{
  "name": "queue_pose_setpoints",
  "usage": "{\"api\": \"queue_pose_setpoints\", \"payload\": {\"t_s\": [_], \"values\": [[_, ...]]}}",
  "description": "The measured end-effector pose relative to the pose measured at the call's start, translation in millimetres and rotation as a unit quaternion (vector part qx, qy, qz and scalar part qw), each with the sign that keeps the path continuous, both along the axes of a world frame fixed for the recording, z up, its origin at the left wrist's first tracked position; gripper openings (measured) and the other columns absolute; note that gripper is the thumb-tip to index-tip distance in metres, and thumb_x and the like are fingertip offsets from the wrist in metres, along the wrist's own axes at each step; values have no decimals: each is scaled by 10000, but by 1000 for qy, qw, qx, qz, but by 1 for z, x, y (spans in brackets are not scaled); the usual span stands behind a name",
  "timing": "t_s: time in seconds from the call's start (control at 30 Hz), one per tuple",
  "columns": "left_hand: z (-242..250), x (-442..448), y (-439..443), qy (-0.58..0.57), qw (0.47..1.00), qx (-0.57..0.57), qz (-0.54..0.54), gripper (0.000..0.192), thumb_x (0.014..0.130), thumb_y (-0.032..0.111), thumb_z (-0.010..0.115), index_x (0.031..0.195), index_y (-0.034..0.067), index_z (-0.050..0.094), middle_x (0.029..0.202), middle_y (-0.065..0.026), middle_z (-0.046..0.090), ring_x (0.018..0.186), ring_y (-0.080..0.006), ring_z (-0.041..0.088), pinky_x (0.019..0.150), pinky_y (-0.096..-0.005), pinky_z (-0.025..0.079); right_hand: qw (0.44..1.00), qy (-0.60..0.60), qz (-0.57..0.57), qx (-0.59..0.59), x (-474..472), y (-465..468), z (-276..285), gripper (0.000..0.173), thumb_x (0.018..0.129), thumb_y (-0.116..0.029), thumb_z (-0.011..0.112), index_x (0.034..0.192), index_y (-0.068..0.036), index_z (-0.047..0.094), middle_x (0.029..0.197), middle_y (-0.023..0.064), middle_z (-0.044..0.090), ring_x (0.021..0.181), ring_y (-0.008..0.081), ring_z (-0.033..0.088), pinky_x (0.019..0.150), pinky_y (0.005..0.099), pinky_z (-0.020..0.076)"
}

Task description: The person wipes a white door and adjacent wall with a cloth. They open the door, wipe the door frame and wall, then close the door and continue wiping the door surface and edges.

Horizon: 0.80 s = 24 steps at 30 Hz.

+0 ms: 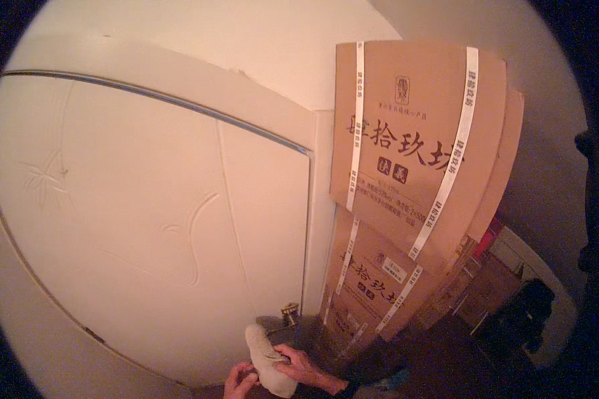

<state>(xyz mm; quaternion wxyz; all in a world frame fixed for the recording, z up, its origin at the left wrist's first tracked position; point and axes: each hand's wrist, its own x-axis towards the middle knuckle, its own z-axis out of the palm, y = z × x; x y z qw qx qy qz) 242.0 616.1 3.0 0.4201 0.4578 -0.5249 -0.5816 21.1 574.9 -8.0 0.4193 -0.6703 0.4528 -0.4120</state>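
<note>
A pale, soft cloth-like bundle (268,366) is between my hands at the bottom of the view; what it is exactly, I cannot tell. My right hand (299,368) grips it from the right, thumb and fingers pressing into its upper side. On the left, my left hand (240,381) has its thumb and fingertips close together at the bundle's edge; whether they pinch it cannot be made out. Just above the bundle, a dark metal door handle (289,314) sits on the cream door (154,199).
Strapped cardboard cartons (404,139) bearing writing stand stacked right of the door frame (319,199). Further right are more boxes and a black item (524,309) near a pale curved surface. A blue thing (394,381) lies low beside my right sleeve.
</note>
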Motion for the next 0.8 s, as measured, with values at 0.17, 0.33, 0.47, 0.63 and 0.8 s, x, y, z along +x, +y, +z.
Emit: {"api": "queue_pose_setpoints", "payload": {"t_s": [0.17,0.33,0.47,0.63,0.8], "values": [[4,19,9,140,986,32,82,509,1006,235,561,1453,25,436,1328,-89,574,1197,-222,544,1041,-345,422,987,37,139,65,41,-10,1,615,889,-275,728,1379,0,478,1255,185,623,1155,266,610,993,396,481],[9,27,21,176,974,59,129,455,995,226,587,1390,28,479,1280,-98,590,1161,-218,570,991,-361,464,992,66,107,-5,83,-3,-41,721,892,-345,736,1448,-19,414,1336,244,583,1181,337,613,969,435,502],[15,19,40,147,975,21,168,395,1001,239,591,1327,29,516,1231,-82,614,1107,-200,595,935,-354,494,977,-105,148,109,100,2,-60,804,843,-354,794,1447,3,403,1336,231,570,1215,329,578,1028,414,464],[13,26,77,82,968,49,230,338,997,270,613,1247,46,569,1142,-49,642,1010,-171,626,859,-328,527,990,-97,87,-46,70,-14,18,774,829,-299,804,1420,20,420,1328,202,562,1230,294,551,1053,402,436],[-6,51,116,86,957,24,276,269,989,226,633,1193,53,606,1022,-48,670,942,-183,652,828,-326,549,969,-173,-58,-166,46,-34,163,764,821,-213,791,1425,34,392,1408,194,470,1322,296,447,1127,419,340]]}}
